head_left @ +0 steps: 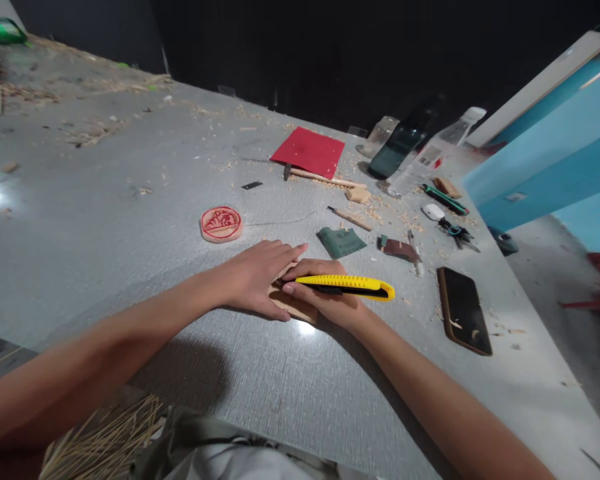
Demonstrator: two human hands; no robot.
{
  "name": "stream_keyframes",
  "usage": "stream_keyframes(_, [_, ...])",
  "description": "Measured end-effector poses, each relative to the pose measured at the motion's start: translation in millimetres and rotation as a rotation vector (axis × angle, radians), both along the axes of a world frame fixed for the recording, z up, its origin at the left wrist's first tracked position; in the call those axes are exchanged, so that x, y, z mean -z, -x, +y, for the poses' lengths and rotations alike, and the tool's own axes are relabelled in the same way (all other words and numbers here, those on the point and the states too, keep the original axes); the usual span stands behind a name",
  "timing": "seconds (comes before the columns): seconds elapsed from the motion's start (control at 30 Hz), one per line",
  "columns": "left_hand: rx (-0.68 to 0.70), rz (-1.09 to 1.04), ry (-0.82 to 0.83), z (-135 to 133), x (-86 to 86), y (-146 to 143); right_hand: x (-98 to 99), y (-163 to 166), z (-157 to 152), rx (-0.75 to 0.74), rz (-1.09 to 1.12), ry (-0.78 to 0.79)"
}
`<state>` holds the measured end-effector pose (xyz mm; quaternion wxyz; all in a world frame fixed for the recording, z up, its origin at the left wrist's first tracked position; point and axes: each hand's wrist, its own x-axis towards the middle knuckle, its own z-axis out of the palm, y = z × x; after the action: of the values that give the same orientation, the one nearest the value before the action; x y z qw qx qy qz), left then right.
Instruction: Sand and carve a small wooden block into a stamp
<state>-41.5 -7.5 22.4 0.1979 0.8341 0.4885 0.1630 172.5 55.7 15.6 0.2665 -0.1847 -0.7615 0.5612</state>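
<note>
On the grey table, a flat piece of wood (300,308) lies mostly hidden under my hands. My left hand (255,277) holds it down from the left, with the thumb along the near edge and the fingers over the far side. My right hand (325,300) grips a yellow utility knife (350,285) close to its front end. The knife's tip points left at the wood between the two hands; its blade is hard to make out. Just beyond my left hand sits a pale round block (221,224) with a red drawing on it.
Farther back are red paper (310,152), a hammer (325,177), a thin carving tool (350,218) and green sandpaper (341,242). To the right lie a phone (464,311), keys (457,233) and a dark bottle (405,140). Wood shavings are scattered across the table (130,267).
</note>
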Motion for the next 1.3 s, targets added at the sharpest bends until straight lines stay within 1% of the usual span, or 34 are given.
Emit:
stream_keyframes(0.1, [-0.009,0.006,0.001,-1,1.3,0,1.3,-1,0,-0.006,-0.012,-0.027])
stream_keyframes(0.33, [-0.015,0.001,0.011,-2,0.4,-1,-0.6,0,-1,-0.011,-0.004,-0.016])
stream_keyframes(0.53, [-0.001,-0.003,0.005,-1,1.1,0,-5.4,0,0,-0.029,0.056,-0.024])
stream_keyframes(0.63, [-0.006,-0.001,0.012,-1,0.1,0,-4.0,-3,2,-0.021,0.006,-0.025])
stream_keyframes(0.77, [0.002,0.010,0.016,-1,-2.3,0,1.7,-5,5,0.017,-0.071,0.025])
stream_keyframes(0.87, [0.011,-0.012,0.018,-2,-4.0,0,3.2,-4,5,-0.018,-0.033,0.010])
stream_keyframes(1.0, [0.005,-0.014,0.029,-3,-4.9,0,0.1,-2,5,-0.055,0.030,-0.044])
stream_keyframes(1.1, [-0.008,-0.026,0.043,-3,-3.6,-1,-2.8,-4,9,-0.112,0.010,-0.087])
stream_keyframes(1.17, [-0.010,-0.039,0.053,-2,-2.9,-2,-4.6,-7,14,-0.121,-0.015,-0.065])
stream_keyframes(1.3, [0.004,-0.038,0.058,0,-5.0,-6,-9.5,-13,21,-0.107,-0.049,0.040])
